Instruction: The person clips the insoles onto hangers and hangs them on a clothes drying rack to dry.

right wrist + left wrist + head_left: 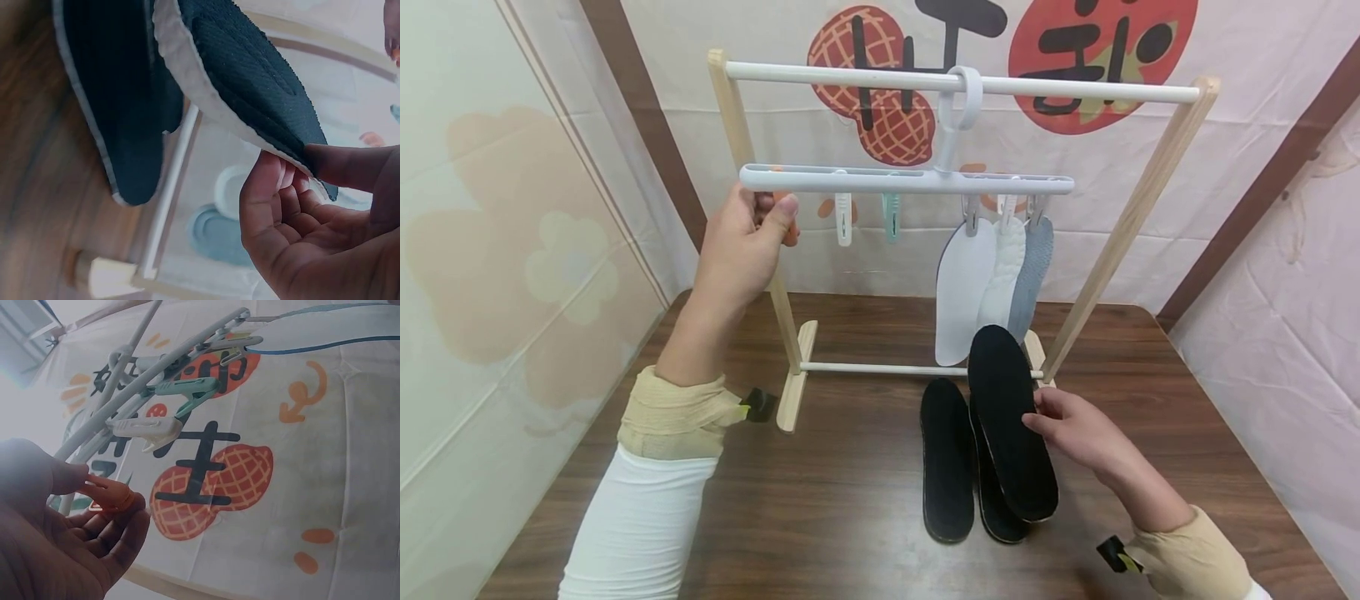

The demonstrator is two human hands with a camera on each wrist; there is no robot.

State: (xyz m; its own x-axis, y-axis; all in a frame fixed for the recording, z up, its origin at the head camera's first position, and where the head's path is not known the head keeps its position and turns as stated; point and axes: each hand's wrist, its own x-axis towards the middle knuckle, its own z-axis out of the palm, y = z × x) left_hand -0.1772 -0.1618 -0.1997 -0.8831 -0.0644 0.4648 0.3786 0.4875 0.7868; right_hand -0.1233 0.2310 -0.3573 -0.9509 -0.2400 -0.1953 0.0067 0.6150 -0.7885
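Note:
At the left end of a white clip hanger [865, 180], my left hand [733, 254] pinches an orange clothespin [111, 495] between thumb and fingers; the fingers hide part of it. My right hand [1081, 431] pinches the right edge of a black insole [1011, 417], thumb on the dark face and fingers on the pale underside. That insole is tilted up above the table. Below it lie two more black insoles, one in full view [946, 467] and one partly covered [997, 510].
Clips at the hanger's right hold a white insole [958, 292], a textured white one [1002, 271] and a grey one [1032, 271]. A white clip [843, 221] and a green clip [891, 218] hang at left. The wooden rack [1112, 237] stands on the brown table [820, 500].

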